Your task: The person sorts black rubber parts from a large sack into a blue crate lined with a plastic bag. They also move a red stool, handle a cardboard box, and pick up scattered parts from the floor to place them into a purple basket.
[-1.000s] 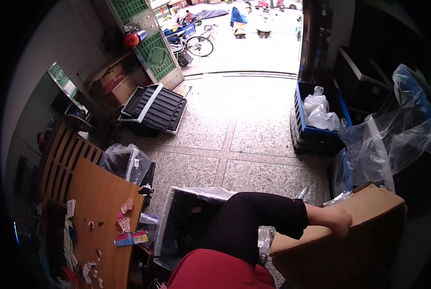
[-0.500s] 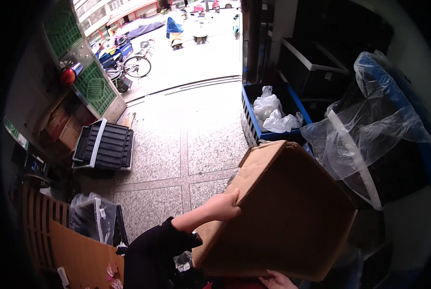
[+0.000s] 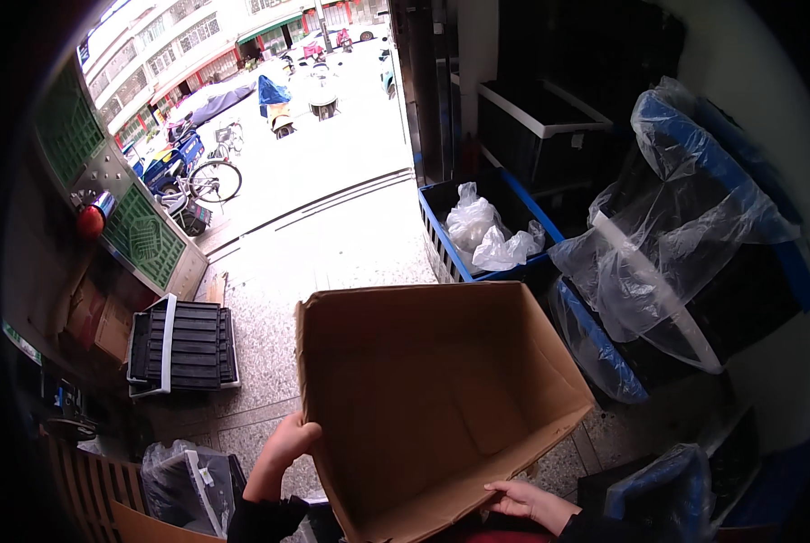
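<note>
A large brown cardboard box [image 3: 414,380] is held up in front of me, tilted so that its bare inside faces me. My left hand [image 3: 292,441] grips its left edge, thumb over the rim and the other fingers behind the cardboard. At the near lower right edge, my right hand [image 3: 524,502] holds the rim between thumb and fingers. The outer faces of the box are turned away and hidden.
A blue-rimmed crate [image 3: 432,213] with white plastic bags [image 3: 486,231] stands ahead on the right. Plastic-wrapped black and blue bins [image 3: 667,235] fill the right side. A black folded crate [image 3: 188,346] sits left by the green-panelled door [image 3: 142,222]. Beyond the doorway, a bicycle [image 3: 215,181] is parked.
The box has swung left and turned so its inside faces me. My left hand has moved left and down with it, while my right hand stays on the near edge.
</note>
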A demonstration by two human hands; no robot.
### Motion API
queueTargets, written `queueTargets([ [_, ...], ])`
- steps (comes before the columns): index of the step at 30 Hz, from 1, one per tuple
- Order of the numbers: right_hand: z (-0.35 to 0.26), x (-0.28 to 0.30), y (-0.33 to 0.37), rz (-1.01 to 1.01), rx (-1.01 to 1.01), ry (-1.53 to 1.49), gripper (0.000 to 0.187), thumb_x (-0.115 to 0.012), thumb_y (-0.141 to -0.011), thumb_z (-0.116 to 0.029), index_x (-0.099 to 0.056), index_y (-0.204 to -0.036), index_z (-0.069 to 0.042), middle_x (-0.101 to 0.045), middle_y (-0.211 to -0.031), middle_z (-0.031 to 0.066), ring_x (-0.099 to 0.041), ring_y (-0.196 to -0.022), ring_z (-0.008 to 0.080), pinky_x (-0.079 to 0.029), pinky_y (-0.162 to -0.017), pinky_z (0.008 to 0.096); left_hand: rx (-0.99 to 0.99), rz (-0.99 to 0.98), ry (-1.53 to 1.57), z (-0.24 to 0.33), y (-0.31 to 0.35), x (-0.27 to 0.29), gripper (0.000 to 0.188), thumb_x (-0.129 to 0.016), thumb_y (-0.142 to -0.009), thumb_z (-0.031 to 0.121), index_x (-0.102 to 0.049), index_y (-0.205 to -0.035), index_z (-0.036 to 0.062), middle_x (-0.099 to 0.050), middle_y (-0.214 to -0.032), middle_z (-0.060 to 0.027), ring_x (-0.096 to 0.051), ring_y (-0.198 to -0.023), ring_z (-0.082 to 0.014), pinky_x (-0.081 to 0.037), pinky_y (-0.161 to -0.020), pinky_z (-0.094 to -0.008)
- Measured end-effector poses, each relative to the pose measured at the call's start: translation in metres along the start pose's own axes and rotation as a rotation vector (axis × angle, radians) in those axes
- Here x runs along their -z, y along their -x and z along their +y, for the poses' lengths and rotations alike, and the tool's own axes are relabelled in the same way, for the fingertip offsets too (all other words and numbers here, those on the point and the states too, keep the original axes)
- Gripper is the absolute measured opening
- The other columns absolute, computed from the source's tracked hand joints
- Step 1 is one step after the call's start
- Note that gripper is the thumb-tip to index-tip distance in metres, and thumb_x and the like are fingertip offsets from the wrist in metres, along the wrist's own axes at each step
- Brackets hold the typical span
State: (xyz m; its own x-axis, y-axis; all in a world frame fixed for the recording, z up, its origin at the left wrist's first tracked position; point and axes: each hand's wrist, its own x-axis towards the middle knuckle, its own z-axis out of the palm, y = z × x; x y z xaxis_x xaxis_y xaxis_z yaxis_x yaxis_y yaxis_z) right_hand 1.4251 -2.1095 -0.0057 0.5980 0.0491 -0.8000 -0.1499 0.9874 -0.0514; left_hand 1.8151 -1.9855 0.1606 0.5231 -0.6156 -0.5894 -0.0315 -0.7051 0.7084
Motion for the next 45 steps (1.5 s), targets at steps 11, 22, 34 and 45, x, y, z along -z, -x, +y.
queueTargets([
  [11,-0.144,-0.121,-0.034,-0.014,0.329,0.402,0.023,-0.055,-0.083,-0.011,-0.055,-0.101,0.004,-0.061,-0.092,0.0106,-0.062,-0.083,0.0198,-0.052,-0.079,0.0335,-0.110,0.305,0.559,-0.009,-0.015,0.068,0.027,-0.051,-0.066,0.008,-0.055,-0.089,-0.0064,-0.060,-0.077,-0.0096,-0.059,-0.064,-0.0177,-0.049,-0.057,-0.0267],
  [22,-0.416,-0.189,-0.028,0.091,0.704,0.471,0.015,-0.058,-0.080,-0.012,-0.060,-0.082,0.003,-0.059,-0.072,0.0052,-0.059,-0.063,0.0136,-0.049,-0.058,0.0272,-0.307,0.188,0.673,0.180,-0.227,0.065,0.031,-0.050,-0.068,0.001,-0.051,-0.098,-0.0070,-0.059,-0.087,-0.0108,-0.059,-0.075,-0.0194,-0.050,-0.069,-0.0281],
  [34,-0.519,-0.162,-0.050,0.294,0.805,0.192,0.020,-0.053,-0.081,-0.009,-0.058,-0.096,0.003,-0.061,-0.087,0.0082,-0.061,-0.077,0.0175,-0.053,-0.068,0.0310,-0.153,-0.062,0.396,0.343,-0.450,0.045,0.025,-0.052,-0.071,0.003,-0.047,-0.094,-0.0042,-0.056,-0.087,-0.0139,-0.059,-0.073,-0.0232,-0.054,-0.061,-0.0325],
  [45,-0.562,-0.166,-0.055,0.259,1.201,-0.175,0.074,-0.054,-0.088,-0.016,-0.001,-0.139,-0.009,-0.028,-0.137,0.0185,-0.039,-0.119,0.0188,-0.039,-0.096,0.0332,0.086,-0.895,0.656,0.299,-0.682,-0.003,0.024,-0.057,-0.080,0.012,-0.056,-0.101,-0.0012,-0.060,-0.103,-0.0140,-0.061,-0.082,-0.0151,-0.047,-0.053,-0.0195],
])
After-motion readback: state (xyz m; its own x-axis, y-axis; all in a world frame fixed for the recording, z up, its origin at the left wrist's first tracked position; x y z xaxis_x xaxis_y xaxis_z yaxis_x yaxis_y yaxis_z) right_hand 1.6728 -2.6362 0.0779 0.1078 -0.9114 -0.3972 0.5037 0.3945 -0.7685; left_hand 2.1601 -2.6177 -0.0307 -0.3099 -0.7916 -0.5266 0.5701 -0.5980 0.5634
